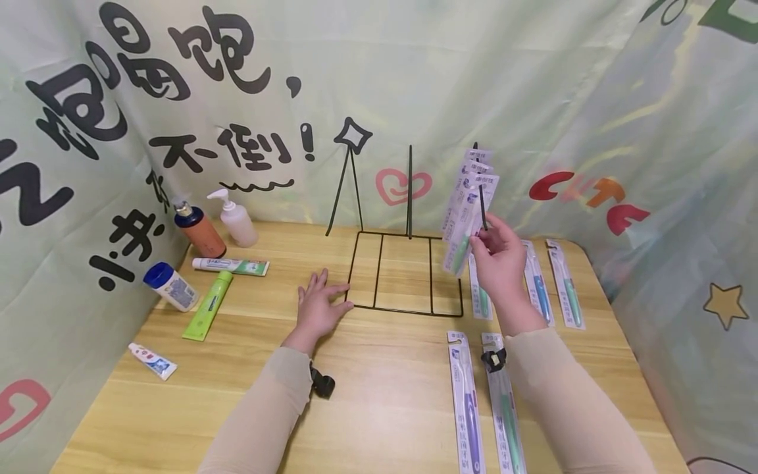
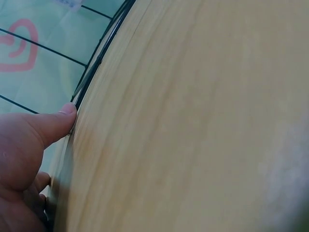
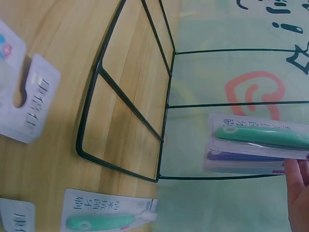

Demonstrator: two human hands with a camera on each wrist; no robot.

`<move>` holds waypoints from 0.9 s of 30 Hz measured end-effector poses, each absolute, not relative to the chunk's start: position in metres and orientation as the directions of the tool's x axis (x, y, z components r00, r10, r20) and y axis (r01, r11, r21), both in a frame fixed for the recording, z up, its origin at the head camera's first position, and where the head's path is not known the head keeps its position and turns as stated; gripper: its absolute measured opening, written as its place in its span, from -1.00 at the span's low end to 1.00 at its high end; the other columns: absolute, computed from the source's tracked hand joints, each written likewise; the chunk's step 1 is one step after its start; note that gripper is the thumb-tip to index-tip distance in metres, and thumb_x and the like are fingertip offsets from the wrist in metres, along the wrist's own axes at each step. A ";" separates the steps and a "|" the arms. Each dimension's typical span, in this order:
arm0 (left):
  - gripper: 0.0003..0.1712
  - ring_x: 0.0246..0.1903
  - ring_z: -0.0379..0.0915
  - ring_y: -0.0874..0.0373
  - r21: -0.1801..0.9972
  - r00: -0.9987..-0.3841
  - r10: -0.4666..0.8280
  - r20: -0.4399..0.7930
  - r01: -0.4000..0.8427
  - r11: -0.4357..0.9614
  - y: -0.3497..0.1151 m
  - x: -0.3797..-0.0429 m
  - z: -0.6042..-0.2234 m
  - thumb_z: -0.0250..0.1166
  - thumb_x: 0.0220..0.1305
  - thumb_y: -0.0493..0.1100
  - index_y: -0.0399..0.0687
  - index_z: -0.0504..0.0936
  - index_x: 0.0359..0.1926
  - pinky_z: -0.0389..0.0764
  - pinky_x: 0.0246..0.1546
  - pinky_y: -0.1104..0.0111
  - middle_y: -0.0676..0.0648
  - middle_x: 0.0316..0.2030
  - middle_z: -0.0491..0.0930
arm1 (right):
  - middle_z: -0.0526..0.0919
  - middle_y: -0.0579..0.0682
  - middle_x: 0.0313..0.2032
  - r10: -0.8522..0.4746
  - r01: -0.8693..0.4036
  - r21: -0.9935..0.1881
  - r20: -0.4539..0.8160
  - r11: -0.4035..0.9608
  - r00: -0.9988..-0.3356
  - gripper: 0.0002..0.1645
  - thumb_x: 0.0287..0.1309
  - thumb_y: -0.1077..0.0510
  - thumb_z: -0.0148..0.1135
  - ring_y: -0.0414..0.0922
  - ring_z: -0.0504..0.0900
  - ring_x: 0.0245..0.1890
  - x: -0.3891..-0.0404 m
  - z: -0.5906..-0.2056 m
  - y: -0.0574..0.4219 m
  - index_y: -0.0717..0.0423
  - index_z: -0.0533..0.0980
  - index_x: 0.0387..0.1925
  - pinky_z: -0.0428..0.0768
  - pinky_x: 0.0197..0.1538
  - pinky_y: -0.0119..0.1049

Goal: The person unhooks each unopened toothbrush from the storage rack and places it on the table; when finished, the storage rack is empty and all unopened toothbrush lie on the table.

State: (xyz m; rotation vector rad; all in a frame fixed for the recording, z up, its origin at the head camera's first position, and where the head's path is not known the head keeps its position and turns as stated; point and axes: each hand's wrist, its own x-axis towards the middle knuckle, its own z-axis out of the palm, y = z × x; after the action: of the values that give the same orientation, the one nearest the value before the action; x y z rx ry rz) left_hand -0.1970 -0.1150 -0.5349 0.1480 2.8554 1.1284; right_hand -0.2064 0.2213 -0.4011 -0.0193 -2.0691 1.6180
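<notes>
A black wire display rack (image 1: 414, 312) stands on the wooden table with upright prongs. Several packaged toothbrushes hang one behind another on its right prong. My right hand (image 1: 502, 263) pinches the edge of the front packaged toothbrush (image 1: 463, 238), whose handle is green; this package hangs slightly tilted. In the right wrist view, that green handle (image 3: 260, 136) shows with a purple one behind it, and only some of the fingers (image 3: 295, 181) are in view. My left hand (image 1: 320, 306) rests at the rack base's left front corner, fingers spread, thumb (image 2: 60, 121) touching the wire.
More packaged toothbrushes lie right of the rack, one with a blue handle (image 1: 539, 289), and two lie nearer the front, one purple (image 1: 468, 408). At left stand an orange bottle (image 1: 201, 230) and pump bottle (image 1: 238, 220), beside a green tube (image 1: 208, 306) and toothpaste tubes.
</notes>
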 end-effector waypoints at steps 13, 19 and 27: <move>-0.43 0.66 -0.40 -0.22 0.678 -0.992 0.118 -0.038 0.061 0.732 -0.115 -0.198 -0.534 0.42 0.41 0.12 0.09 0.65 0.36 -0.55 0.54 -0.23 -0.21 0.68 -0.13 | 0.73 -0.33 -0.34 0.377 -0.445 -0.855 0.518 0.268 -0.768 -0.38 0.17 0.66 0.24 -0.38 0.67 -0.32 -0.135 -0.404 0.250 0.35 0.57 0.26 0.64 -0.25 -0.60; -0.43 0.66 -0.39 -0.24 0.680 -0.993 0.119 -0.024 0.071 0.730 -0.115 -0.199 -0.532 0.43 0.40 0.11 0.07 0.65 0.35 -0.55 0.54 -0.23 -0.22 0.68 -0.12 | 0.75 -0.24 -0.35 0.406 -0.339 -0.888 0.446 0.310 -0.798 -0.43 0.16 0.69 0.21 -0.37 0.67 -0.44 -0.084 -0.406 0.290 0.42 0.60 0.21 0.66 -0.36 -0.59; -0.43 0.66 -0.40 -0.24 0.688 -0.991 0.128 -0.027 0.075 0.722 -0.115 -0.198 -0.534 0.43 0.41 0.10 0.07 0.65 0.36 -0.55 0.54 -0.24 -0.23 0.68 -0.11 | 0.73 -0.42 -0.35 0.404 0.139 -0.863 0.080 0.486 -0.911 -0.38 0.29 0.50 0.33 -0.42 0.67 -0.43 -0.019 -0.445 0.344 0.35 0.49 0.37 0.70 -0.43 -0.45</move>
State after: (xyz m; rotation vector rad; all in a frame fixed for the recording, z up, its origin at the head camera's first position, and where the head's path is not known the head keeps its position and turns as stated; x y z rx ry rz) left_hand -0.1978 -0.1154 -0.5344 0.1679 2.8479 1.1321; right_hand -0.0187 0.3436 -0.4447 -0.4614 -2.4624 1.3922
